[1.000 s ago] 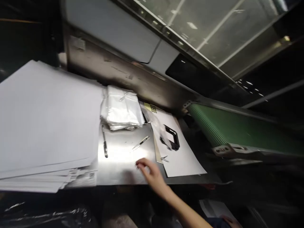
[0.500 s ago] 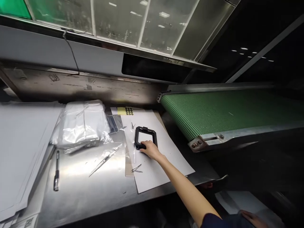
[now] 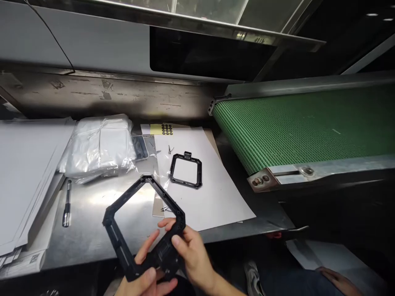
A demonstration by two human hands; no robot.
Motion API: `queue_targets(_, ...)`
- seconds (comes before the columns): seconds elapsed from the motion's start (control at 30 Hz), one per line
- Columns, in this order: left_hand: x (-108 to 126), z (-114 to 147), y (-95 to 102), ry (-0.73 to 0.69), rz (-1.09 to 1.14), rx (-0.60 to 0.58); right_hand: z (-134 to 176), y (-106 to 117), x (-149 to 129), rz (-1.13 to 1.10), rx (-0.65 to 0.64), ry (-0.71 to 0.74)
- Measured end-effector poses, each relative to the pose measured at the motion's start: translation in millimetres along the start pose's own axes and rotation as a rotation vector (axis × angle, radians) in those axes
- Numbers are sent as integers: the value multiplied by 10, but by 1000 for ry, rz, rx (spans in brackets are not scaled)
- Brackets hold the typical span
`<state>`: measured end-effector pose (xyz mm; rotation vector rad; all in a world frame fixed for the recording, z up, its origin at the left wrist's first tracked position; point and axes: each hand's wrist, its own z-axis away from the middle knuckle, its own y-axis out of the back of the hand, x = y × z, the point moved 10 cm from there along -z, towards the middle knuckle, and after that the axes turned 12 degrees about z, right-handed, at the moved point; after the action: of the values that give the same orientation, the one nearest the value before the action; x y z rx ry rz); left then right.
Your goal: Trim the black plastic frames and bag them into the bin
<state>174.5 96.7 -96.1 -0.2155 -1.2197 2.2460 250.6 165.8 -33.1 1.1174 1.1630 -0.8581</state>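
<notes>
A black plastic frame (image 3: pixel 119 236), tilted and angular with a wide opening, is held up close over the table's front edge. My left hand (image 3: pixel 143 279) grips its lower side, thumb on the front. On its right-hand side my right hand (image 3: pixel 194 255) has a hold, the thumb pressed against the thicker part of the rim. A second black frame (image 3: pixel 201 172), smaller in view, with a tab on top, lies flat on white paper (image 3: pixel 222 201). Small metal nippers (image 3: pixel 170 150) rest above it; another pair (image 3: pixel 166 209) is partly covered by the held frame.
Clear plastic bags (image 3: pixel 101 144) are stacked left of the paper, with a pen (image 3: pixel 67 205) below and large white sheets (image 3: pixel 27 172) farther left. A green conveyor belt (image 3: pixel 296 131) runs at the right. Another person's hand (image 3: pixel 338 283) shows at lower right.
My right hand has come back from the black frame on the paper. Both hands now hold a black frame close to me, while one stays on the paper. The view has tipped downward.
</notes>
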Motion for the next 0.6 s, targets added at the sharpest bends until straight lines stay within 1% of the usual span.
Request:
queue_targets(0.03, 33, 35, 45, -13, 7, 52, 30, -87, 62, 23, -33, 13)
queue_targets(0.07, 95, 81, 121, -42, -14, 117, 34, -148, 114, 117, -64, 53)
queue_targets(0.13, 288, 201, 270, -140, -110, 229, -16, -204, 245, 390, -108, 145)
queue_targets(0.17, 394, 269, 314, -191, -163, 264, -65, -190, 328, 518, -102, 181)
queue_targets(0.2, 490, 337, 335, -235, -206, 286, -128, -134, 422, 609, -60, 192)
queue_targets(0.23, 569, 402, 338, -265, -237, 295, -195, -69, 528, 654, -14, 178)
queue_targets(0.3, 670, 518, 316, -279, -260, 288, -317, 17, 741, 687, 43, 131)
queue_targets(0.4, 730, 671, 304, -230, -243, 264, -416, 14, 945, 697, 49, 89)
queue_targets(0.5, 788, 809, 349, -183, -253, 260, -408, 12, 974, 656, 70, 44)
queue_targets(0.6, 865, 909, 388, -155, -289, 249, -354, 14, 865, 545, 99, -35)
